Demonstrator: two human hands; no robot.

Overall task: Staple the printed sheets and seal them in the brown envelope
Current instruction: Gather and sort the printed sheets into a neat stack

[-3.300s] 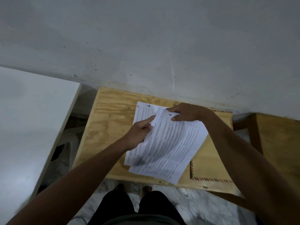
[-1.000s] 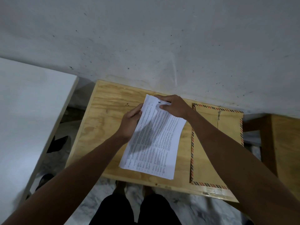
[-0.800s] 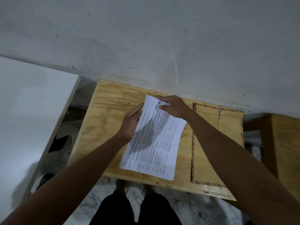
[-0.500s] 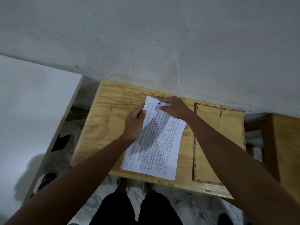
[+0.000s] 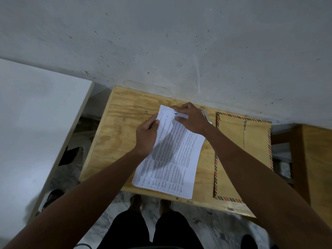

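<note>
The printed sheets (image 5: pixel 177 159) lie as one squared stack on the plywood table (image 5: pixel 115 141), tilted a little to the right. My left hand (image 5: pixel 146 137) pinches the stack's left edge near the top. My right hand (image 5: pixel 190 118) presses down on the top right corner with fingers spread. The brown envelope (image 5: pixel 251 141), edged with red and dark stripes and with a string clasp, lies flat to the right of the sheets, partly under my right forearm. A small metallic thing, possibly the stapler (image 5: pixel 204 114), peeks out behind my right hand.
A grey wall (image 5: pixel 179 42) rises right behind the table. A white surface (image 5: pixel 36 123) stands to the left, and a second wooden piece (image 5: pixel 318 159) to the right. My legs and feet (image 5: pixel 149 227) are below the table's near edge on a marble floor.
The two fanned sheets of three seconds ago are now gathered into one aligned stack, shifted left off the envelope. Over the last second the hands have barely moved.
</note>
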